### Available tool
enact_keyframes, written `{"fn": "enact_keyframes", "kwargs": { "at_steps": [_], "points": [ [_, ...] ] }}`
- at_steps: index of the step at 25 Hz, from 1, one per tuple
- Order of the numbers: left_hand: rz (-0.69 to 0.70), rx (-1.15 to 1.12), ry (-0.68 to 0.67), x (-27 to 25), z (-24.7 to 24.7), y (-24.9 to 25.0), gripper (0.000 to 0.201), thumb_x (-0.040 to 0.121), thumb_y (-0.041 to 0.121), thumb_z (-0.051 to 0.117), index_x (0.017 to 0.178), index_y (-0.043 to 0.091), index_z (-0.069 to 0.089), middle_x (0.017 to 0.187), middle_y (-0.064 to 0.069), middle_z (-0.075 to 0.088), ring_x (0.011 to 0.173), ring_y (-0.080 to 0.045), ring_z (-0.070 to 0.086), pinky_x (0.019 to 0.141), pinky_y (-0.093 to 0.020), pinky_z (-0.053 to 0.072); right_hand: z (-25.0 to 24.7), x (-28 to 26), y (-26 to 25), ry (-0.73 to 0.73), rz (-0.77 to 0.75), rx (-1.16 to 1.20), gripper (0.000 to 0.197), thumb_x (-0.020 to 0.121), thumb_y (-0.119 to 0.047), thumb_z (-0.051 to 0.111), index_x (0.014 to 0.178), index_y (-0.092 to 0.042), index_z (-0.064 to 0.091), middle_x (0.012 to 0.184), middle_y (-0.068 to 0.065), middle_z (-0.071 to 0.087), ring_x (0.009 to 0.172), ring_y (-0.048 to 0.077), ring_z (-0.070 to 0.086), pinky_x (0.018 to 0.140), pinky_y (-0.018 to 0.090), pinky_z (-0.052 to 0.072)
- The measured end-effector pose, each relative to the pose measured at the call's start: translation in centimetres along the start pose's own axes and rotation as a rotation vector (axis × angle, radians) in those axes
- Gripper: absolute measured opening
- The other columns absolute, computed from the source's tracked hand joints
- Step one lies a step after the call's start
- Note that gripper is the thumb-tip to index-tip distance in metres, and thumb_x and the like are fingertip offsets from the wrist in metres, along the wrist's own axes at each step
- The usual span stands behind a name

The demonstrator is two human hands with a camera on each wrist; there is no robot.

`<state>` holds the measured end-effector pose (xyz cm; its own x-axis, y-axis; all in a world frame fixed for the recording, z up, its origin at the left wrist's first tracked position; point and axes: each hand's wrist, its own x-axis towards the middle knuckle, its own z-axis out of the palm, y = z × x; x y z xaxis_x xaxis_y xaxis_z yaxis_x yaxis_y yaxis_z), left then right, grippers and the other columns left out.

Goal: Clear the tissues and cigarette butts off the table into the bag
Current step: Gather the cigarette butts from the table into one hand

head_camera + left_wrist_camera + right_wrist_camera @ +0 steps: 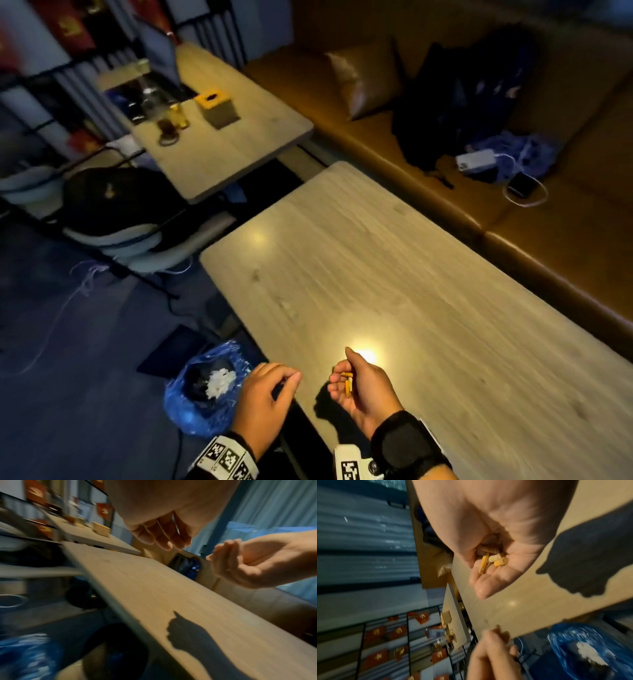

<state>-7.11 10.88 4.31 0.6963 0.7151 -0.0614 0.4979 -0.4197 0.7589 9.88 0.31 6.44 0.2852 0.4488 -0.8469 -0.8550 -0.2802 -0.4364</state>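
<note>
right hand (363,385) palm up, cupped, fingers (483,588) loosely curled inward, thumb pointing up and away. cradling few cigarette butts (493,559) in palm hollow, not pinching, just resting there. black strap around right wrist, tag block under it.

left hand (265,394) palm down, just beside right one, not touching it. fingers (164,536) bent, tips bunched near thumb; can't tell if anything's between them, too blurry. tag band on left wrist. both forearms come in from bottom edge, hands held above table (428,291).
</note>
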Motion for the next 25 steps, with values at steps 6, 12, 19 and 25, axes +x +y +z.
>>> {"fn": "enact_keyframes", "kwargs": {
  "at_steps": [6, 12, 19, 25],
  "points": [
    [-0.502, -0.127, -0.040, -6.7, -9.9, -21.5, 0.022, 0.080, 0.034, 0.064, 0.059, 0.028, 0.057, 0.055, 0.017, 0.057, 0.054, 0.005, 0.050, 0.056, -0.024, 0.040, 15.4, 3.6, 6.9, -0.104, 0.182, -0.233, 0.036, 0.097, -0.034, 0.055, 0.075, -0.006, 0.060, 0.060, 0.010, 0.054, 0.051, 0.019, 0.053, 0.055, 0.029, 0.053],
    [-0.920, -0.088, -0.095, -12.5, -15.5, -35.4, 0.043, 0.091, 0.018, 0.062, 0.049, 0.019, 0.051, 0.056, -0.003, 0.060, 0.063, -0.024, 0.063, 0.064, -0.031, 0.042, 24.4, 13.3, 16.6, -0.119, 0.306, -0.383, 0.036, 0.099, -0.031, 0.054, 0.076, -0.006, 0.061, 0.060, 0.009, 0.054, 0.055, 0.022, 0.057, 0.058, 0.031, 0.055],
    [-1.099, -0.123, -0.298, -18.5, -15.4, -44.0, 0.011, 0.097, 0.030, 0.055, 0.092, 0.028, 0.065, 0.111, 0.004, 0.066, 0.099, -0.013, 0.063, 0.091, -0.025, 0.046, 27.8, 30.0, 26.8, 0.027, 0.400, -0.553, 0.034, 0.102, -0.028, 0.050, 0.091, 0.001, 0.063, 0.083, 0.017, 0.063, 0.075, 0.031, 0.065, 0.060, 0.034, 0.059],
    [-1.172, -0.221, -0.059, -20.2, -13.2, -51.0, 0.019, 0.093, 0.015, 0.063, 0.083, 0.026, 0.074, 0.089, 0.008, 0.074, 0.085, -0.012, 0.070, 0.079, -0.034, 0.055, 27.3, 42.3, 34.1, 0.145, 0.484, -0.505, 0.027, 0.102, -0.025, 0.047, 0.106, -0.004, 0.062, 0.106, 0.016, 0.065, 0.094, 0.027, 0.062, 0.094, 0.039, 0.047]
  ]
}}
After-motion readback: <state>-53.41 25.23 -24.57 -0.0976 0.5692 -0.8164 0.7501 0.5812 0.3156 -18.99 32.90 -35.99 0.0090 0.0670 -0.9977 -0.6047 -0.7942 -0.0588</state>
